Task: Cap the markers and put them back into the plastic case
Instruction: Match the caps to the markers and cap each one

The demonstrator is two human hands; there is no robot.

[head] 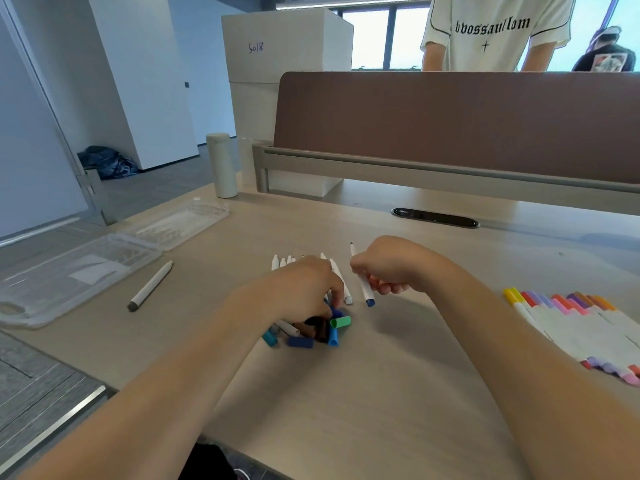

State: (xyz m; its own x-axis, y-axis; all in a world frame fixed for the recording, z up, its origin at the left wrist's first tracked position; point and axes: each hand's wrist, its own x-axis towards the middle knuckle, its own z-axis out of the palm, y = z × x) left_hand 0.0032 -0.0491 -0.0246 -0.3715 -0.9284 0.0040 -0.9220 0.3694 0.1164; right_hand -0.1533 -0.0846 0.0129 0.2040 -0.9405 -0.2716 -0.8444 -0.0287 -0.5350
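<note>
Plastic, clear and hinged open, the case [79, 271] lies at the left edge of the tabletop [381, 375], with one grey-capped marker [150, 285] just beside it. We see our right hand [388, 268] curled round an uncapped blue-ended marker [365, 289], its tip pointing away from us. Our left hand [301, 289] reaches fingers-down into the pile of loose caps [322, 332], blue, brown and green; whether it has pinched one we cannot tell. Behind that hand lies a row of uncapped white markers [282, 262]. Well to the right lie capped markers [568, 317] in yellow, red, purple and orange. A pale bottle [221, 164] stands beyond the case.
</note>
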